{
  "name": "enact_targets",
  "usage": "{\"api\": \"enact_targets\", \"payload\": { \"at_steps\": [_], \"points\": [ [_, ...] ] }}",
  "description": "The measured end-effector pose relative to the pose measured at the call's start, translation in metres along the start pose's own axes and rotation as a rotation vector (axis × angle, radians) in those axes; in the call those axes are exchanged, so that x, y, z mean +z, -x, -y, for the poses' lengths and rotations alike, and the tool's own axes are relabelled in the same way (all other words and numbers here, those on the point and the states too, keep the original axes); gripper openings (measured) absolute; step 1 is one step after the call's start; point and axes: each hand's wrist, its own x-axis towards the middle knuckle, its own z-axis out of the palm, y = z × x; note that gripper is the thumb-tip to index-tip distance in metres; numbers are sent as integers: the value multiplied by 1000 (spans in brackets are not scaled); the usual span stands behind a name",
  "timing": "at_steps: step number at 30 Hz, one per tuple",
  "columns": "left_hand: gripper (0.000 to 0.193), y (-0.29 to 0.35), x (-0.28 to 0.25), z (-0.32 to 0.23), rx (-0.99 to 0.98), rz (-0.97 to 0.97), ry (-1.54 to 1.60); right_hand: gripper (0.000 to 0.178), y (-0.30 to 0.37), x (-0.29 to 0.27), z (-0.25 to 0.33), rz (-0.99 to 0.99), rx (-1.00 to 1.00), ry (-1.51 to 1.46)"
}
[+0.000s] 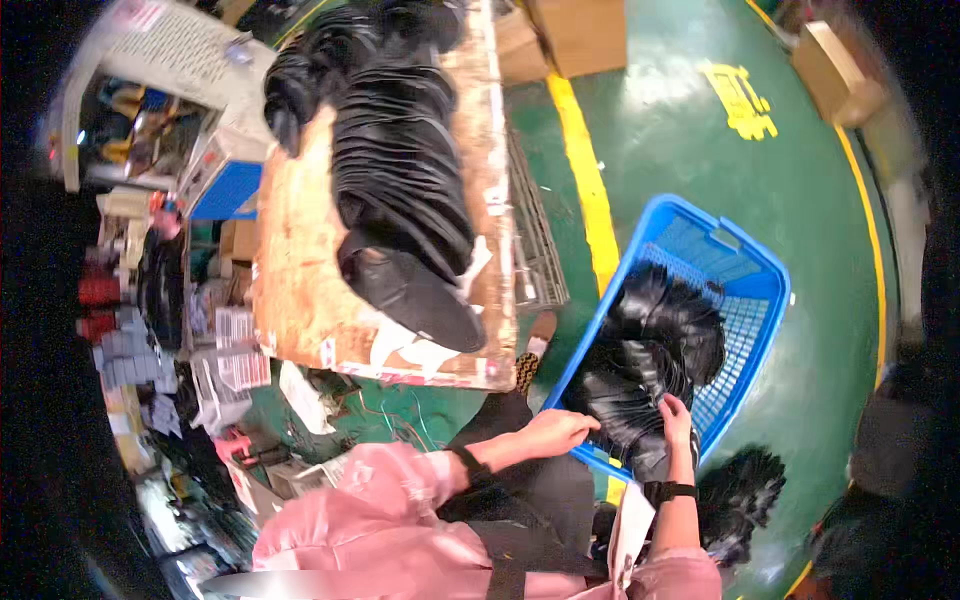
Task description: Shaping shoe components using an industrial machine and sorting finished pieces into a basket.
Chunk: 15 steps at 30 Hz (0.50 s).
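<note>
A blue plastic basket (770, 290) stands on the floor to my right, holding a pile of black, leather-like pieces (640, 385) shaped like shoe uppers. My right hand (677, 415) reaches over its near end, finger and thumb pinched at the edge of the bunched pieces. By the basket's near left rim is my left hand (562, 432), its fingers drawn together toward the pieces. Whatever sits between those fingertips is too small to make out. On the wooden table (295, 270) ahead lies a long overlapping row of similar black pieces (400, 170).
More black pieces (745, 495) lie on the floor right of the basket. Cardboard boxes (580, 35) stand beyond the table, and another carton (835, 70) is at the far right. A grey plastic crate (535, 240) sits beside the table. A white machine (180, 60) stands at the far left.
</note>
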Motion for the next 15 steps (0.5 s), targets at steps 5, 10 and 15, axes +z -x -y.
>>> {"api": "enact_targets", "payload": {
  "at_steps": [5,10,15],
  "points": [
    [17,108,-111,-54,13,-431,-23,26,14,27,240,156,-228,-345],
    [12,172,-233,-32,-151,-1066,-250,24,44,64,419,365,-391,-331],
    [15,178,-432,44,-204,-1340,-98,50,127,193,504,970,-400,-476]
  ]
}}
